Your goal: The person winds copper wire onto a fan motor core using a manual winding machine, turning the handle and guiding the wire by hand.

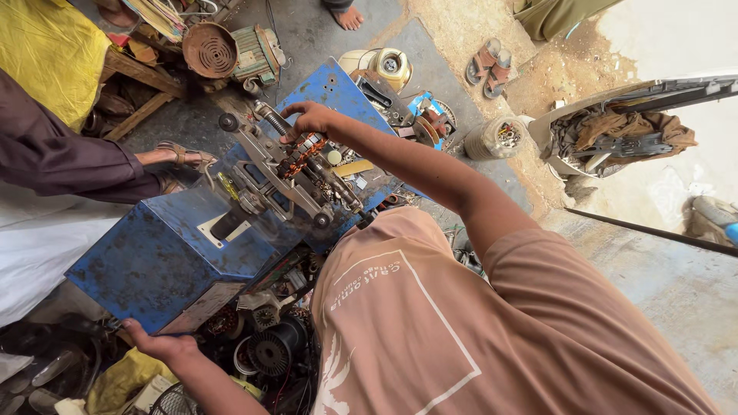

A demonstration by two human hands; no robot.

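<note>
A worn blue metal box (154, 261) carries a grey metal winding fixture (269, 180) with rods and knobs. A copper-wound motor core (301, 154) is clamped in it. My right hand (309, 119) reaches over the fixture, its fingers curled onto the top of the core beside a ribbed shaft (269, 117). My left hand (157, 346) grips the lower corner of the blue box, fingers wrapped round its edge. My tan shirt hides the box's right end.
A person in a dark sleeve (61, 157) sits at the left, a sandalled foot (184, 157) close to the box. Motor parts and dark wound coils (269, 350) lie below. A round jar of small parts (496, 138), sandals (488, 65) and old motors (231, 50) are on the ground.
</note>
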